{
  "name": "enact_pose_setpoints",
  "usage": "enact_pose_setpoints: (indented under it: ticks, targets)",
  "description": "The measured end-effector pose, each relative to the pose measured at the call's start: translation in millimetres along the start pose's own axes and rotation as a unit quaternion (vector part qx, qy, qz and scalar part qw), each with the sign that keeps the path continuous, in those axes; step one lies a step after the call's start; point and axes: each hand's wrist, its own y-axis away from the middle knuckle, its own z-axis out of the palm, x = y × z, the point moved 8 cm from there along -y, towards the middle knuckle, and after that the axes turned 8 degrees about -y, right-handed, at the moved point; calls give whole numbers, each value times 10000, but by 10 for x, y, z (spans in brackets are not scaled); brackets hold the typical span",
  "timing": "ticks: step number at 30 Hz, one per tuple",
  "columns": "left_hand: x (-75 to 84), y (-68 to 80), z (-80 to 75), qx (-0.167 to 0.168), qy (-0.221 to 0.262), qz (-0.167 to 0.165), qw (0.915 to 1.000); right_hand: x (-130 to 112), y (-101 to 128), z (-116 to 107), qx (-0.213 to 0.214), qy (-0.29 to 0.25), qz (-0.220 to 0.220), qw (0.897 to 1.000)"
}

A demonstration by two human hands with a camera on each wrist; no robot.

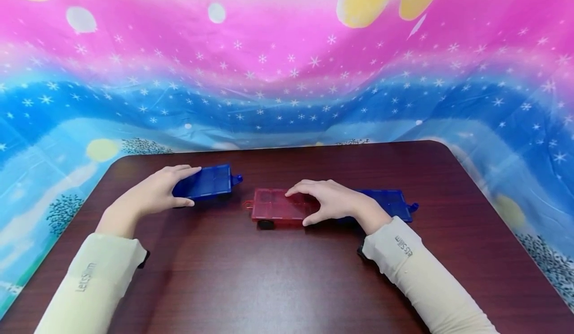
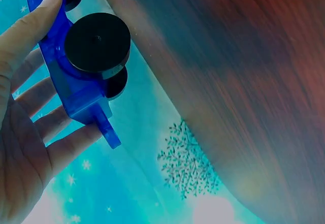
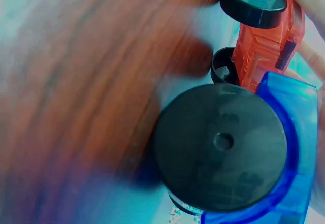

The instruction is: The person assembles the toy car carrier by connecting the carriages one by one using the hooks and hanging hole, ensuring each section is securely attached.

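While both hands sit low over the table [image 1: 287, 284], each is on a wheeled toy cart. Left hand [image 1: 154, 194]: thumb along the near edge and fingers over the far edge of the left blue cart [image 1: 205, 182], a light pinch across its width. The left wrist view confirms this: fingers [image 2: 30, 97] lie behind the blue body and the thumb on top, with a black wheel [image 2: 97, 42] facing the camera. The hitch tab on this cart points right, toward the red cart [image 1: 278, 207], likely so the two ends face each other.

Right hand [image 1: 334, 202]: fingers arched over the right end of the red cart, thumb at its near edge, holding it at the joint with the right blue cart [image 1: 390, 203]. These two carts touch end to end; the right wrist view shows red and blue bodies butted together, though whether they are latched cannot be told. Gripping at the joint would steady both.

Left blue cart stands apart from the red one, a gap between. Red cart has a loop on its left end. A starry cloth [image 1: 287, 75] hangs behind.
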Motion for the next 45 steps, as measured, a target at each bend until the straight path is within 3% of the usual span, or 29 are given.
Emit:
enact_pose_setpoints:
  ticks: [10,18,31,45]
  targets:
    - [21,320,58,-22,-35,-160,9999,18,-13,17,10,-125,-76,9999]
    - [88,441,141,-34,-70,-147,9999,12,-13,-1,21,-127,-115,9999]
    - [284,420,208,-188,-145,-54,9997,33,-18,11,-23,-185,-32,9998]
    - [348,325,263,-302,-18,-56,9995,30,-2,8,-28,-204,-2,9998]
